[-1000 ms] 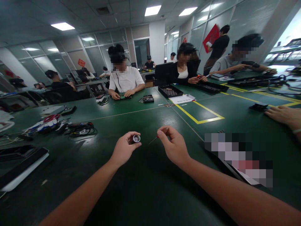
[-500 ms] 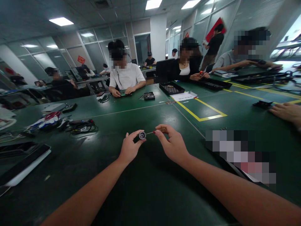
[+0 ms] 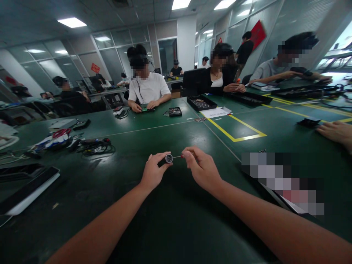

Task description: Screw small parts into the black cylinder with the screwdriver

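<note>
Head view: left hand (image 3: pixel 154 171) pinches small round part (image 3: pixel 168 158) above green table (image 3: pixel 176 220), open face turned to thin tool (image 3: pixel 177 157) clamped in right hand (image 3: pixel 200 168) fingers, tip at part

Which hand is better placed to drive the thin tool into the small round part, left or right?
Right. The right hand already pinches the thin tool, its tip at the small round part. The left hand is occupied gripping that part above the green table.

A wide dark green surface (image 3: pixel 170 227) with yellow tape lines (image 3: pixel 236 138) fills the room; glass partition walls (image 3: pixel 110 66) stand behind, and ceiling light panels (image 3: pixel 72 22) shine above.
</note>
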A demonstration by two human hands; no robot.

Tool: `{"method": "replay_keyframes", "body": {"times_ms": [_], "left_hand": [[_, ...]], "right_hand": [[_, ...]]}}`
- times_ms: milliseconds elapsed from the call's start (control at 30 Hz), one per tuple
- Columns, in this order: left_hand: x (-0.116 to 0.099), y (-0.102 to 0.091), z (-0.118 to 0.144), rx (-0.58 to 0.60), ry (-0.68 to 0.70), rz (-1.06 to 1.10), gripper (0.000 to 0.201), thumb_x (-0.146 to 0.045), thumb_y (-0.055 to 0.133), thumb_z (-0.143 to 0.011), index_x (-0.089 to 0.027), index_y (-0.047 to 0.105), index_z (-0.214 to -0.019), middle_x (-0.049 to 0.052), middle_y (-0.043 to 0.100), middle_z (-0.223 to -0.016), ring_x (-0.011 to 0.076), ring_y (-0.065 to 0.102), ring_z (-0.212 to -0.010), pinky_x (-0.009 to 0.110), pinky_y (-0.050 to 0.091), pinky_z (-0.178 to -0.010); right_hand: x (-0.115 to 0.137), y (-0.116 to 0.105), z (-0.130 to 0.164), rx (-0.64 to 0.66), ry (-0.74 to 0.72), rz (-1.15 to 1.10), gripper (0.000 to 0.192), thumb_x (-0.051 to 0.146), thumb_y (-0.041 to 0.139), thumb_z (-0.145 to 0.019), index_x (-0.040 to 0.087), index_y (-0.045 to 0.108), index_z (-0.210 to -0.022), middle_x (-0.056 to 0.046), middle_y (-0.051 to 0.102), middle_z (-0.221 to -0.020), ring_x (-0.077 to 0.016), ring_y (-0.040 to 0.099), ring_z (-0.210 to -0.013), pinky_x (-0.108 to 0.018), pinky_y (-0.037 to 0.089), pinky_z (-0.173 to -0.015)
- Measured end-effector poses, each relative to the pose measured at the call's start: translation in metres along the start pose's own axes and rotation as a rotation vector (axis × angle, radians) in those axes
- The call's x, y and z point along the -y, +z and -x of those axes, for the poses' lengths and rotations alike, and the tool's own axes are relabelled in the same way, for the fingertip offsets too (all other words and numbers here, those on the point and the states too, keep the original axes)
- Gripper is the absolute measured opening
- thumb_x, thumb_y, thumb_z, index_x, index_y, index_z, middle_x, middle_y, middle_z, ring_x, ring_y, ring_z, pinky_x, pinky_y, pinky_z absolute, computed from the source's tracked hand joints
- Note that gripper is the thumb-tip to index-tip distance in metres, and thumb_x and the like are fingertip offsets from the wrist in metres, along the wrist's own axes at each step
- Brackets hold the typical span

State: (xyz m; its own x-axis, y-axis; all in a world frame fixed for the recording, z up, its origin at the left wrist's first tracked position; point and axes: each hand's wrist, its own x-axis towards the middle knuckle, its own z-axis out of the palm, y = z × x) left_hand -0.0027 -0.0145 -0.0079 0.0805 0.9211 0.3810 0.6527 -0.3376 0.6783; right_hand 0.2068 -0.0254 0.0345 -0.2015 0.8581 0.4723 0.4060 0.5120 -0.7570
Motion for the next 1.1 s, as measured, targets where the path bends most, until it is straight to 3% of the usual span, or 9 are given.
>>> {"method": "replay_keyframes", "body": {"times_ms": [133,333,500,700,900,1100], "left_hand": [[-0.0012,0.0003,0.0003,0.013,0.031,-0.005,0.037,-0.022,0.075,-0.087,-0.032,0.069,-0.122,0.004,0.070,-0.125,0.0272,0.061,-0.120,0.059,0.030,-0.116],[0.0021,0.0010,0.0007,-0.012,0.071,0.070,0.038,-0.018,0.076,-0.084,-0.029,0.071,-0.121,0.004,0.071,-0.122,0.0252,0.063,-0.116,0.047,0.045,-0.107],[0.0049,0.0021,0.0006,-0.012,0.085,0.069,0.038,-0.017,0.077,-0.083,-0.028,0.071,-0.120,0.004,0.071,-0.120,0.0245,0.064,-0.115,0.045,0.046,-0.107],[0.0080,0.0029,0.0004,-0.030,0.080,0.065,0.039,-0.018,0.077,-0.084,-0.029,0.071,-0.121,0.004,0.071,-0.122,0.0245,0.062,-0.116,0.045,0.046,-0.107],[0.0055,0.0014,0.0009,-0.025,0.062,0.051,0.038,-0.020,0.076,-0.084,-0.028,0.070,-0.121,0.004,0.070,-0.122,0.0256,0.062,-0.117,0.047,0.046,-0.108],[0.0051,0.0013,0.0006,-0.030,0.068,0.056,0.038,-0.021,0.076,-0.085,-0.028,0.070,-0.121,0.005,0.070,-0.122,0.0259,0.062,-0.117,0.048,0.045,-0.108]], "right_hand": [[-0.0007,0.0017,0.0004,-0.040,0.001,0.072,0.028,0.038,0.042,-0.104,0.023,0.065,-0.097,0.000,0.066,-0.072,-0.0165,0.060,-0.060,-0.030,0.040,-0.060],[-0.0005,0.0020,0.0018,0.008,-0.034,0.103,0.021,0.024,0.041,-0.099,0.022,0.059,-0.110,-0.002,0.068,-0.082,-0.0187,0.062,-0.069,-0.032,0.042,-0.064],[0.0015,0.0014,-0.0008,0.014,0.019,0.139,0.029,0.038,0.039,-0.103,0.023,0.062,-0.099,0.001,0.064,-0.068,-0.0181,0.059,-0.058,-0.031,0.037,-0.058],[-0.0024,0.0020,0.0012,0.002,-0.022,0.115,0.024,0.027,0.040,-0.100,0.022,0.057,-0.116,-0.002,0.069,-0.081,-0.0195,0.063,-0.068,-0.032,0.041,-0.064],[0.0001,0.0003,0.0002,0.027,0.026,0.088,0.024,0.037,0.037,-0.104,0.025,0.057,-0.109,0.001,0.065,-0.075,-0.0183,0.061,-0.062,-0.031,0.039,-0.059],[-0.0001,0.0034,0.0031,-0.012,0.053,0.000,0.019,0.028,0.040,-0.100,0.025,0.051,-0.116,0.000,0.063,-0.080,-0.0194,0.062,-0.070,-0.033,0.043,-0.065]]}}
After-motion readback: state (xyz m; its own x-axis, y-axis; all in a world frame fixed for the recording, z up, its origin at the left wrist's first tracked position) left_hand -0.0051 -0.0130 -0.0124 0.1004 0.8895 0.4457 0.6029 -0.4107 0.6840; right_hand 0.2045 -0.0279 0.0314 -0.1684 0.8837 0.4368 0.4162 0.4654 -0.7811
